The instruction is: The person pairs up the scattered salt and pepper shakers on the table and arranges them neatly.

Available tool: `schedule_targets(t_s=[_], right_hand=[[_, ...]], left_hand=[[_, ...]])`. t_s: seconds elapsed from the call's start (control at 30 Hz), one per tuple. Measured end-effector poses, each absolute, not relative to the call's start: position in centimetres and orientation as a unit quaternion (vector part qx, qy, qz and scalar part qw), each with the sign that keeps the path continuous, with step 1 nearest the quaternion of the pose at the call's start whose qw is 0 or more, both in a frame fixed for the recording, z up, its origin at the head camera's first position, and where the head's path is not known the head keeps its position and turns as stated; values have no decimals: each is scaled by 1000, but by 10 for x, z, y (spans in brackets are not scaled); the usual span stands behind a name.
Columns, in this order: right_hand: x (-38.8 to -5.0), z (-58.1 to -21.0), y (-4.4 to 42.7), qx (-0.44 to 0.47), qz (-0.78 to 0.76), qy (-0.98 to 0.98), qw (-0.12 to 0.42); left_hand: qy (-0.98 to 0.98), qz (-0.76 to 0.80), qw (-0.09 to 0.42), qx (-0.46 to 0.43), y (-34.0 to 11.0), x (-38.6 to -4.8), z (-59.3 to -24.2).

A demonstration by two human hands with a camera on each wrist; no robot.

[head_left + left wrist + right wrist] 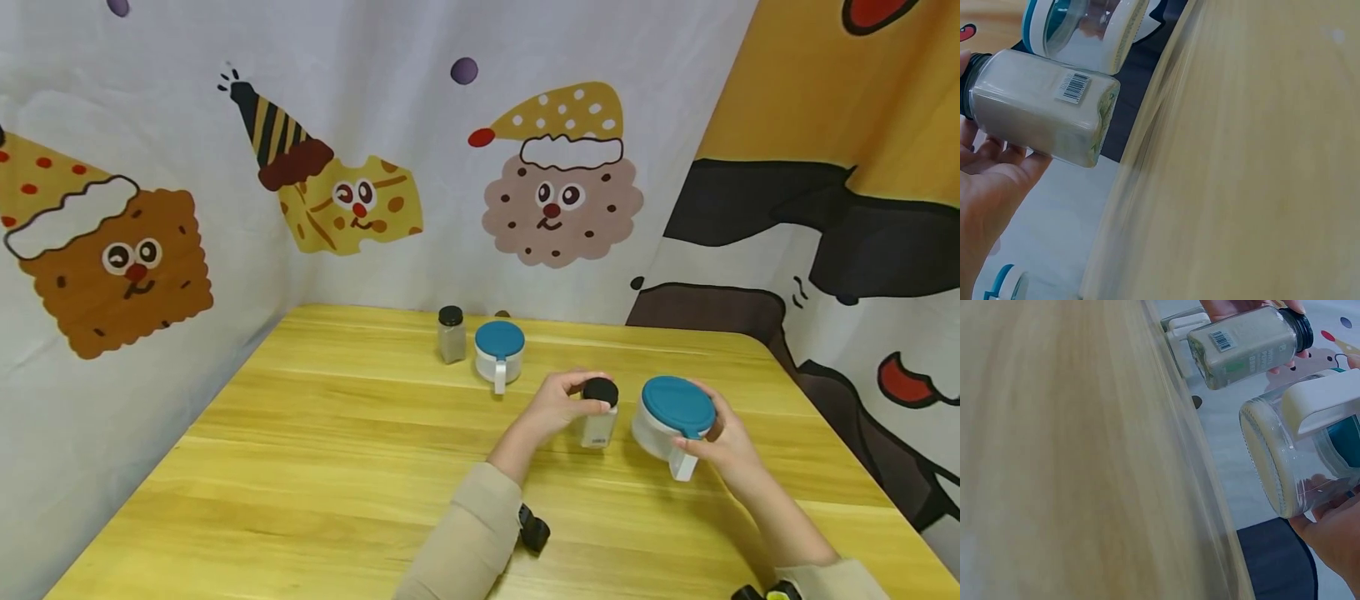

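Note:
In the head view my left hand (557, 406) grips a square clear spice jar (597, 428) by its black lid. The left wrist view shows the jar's pale contents and a barcode label (1074, 87). To its right, my right hand (726, 435) holds a round clear canister with a teal lid (678, 403) and a white handle (682, 463). Fingers wrap its far side, and the thumb lies near the handle. The right wrist view shows the canister's base (1266, 459) raised off the table, beside the spice jar (1244, 349), also raised.
Farther back on the wooden table (300, 467) stand a second black-lidded spice jar (452, 337) and another teal-lidded canister (500, 340), its white handle facing me. A cartoon-printed curtain (420, 108) hangs behind and beside the table.

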State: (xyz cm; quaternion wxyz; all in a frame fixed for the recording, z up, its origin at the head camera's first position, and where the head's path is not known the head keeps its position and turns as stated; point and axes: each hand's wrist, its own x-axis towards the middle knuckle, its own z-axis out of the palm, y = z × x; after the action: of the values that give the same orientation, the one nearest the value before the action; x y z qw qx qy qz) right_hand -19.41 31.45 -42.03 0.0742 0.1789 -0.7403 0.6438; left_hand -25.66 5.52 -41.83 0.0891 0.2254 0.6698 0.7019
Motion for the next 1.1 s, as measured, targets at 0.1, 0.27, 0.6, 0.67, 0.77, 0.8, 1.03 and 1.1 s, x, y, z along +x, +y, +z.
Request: schedule_targets(t_s=[0.1,0.27,0.6,0.67,0.77,0.8,1.03,1.1], right_hand=[[-191,-422,318,177,638,-745,78],[-192,-422,320,184,634,-747,77],[-193,-424,323,172,624,-758,79],[-194,-426,324,173,624,-758,79],[-194,-427,325,173,623,-759,78],[-194,-428,325,173,624,-758,77],[-195,-431,328,169,620,-763,73],[-196,-431,328,167,617,-766,71]], left_hand=[[670,701,95,224,59,-257,-421],[673,696,106,227,60,-258,-422],[671,691,120,240,64,-262,-425],[667,693,125,242,65,-262,-427],[665,694,129,245,67,-262,-428],[665,693,130,245,68,-263,-429],[659,701,135,236,72,-264,-434],[658,703,136,233,72,-264,-435]])
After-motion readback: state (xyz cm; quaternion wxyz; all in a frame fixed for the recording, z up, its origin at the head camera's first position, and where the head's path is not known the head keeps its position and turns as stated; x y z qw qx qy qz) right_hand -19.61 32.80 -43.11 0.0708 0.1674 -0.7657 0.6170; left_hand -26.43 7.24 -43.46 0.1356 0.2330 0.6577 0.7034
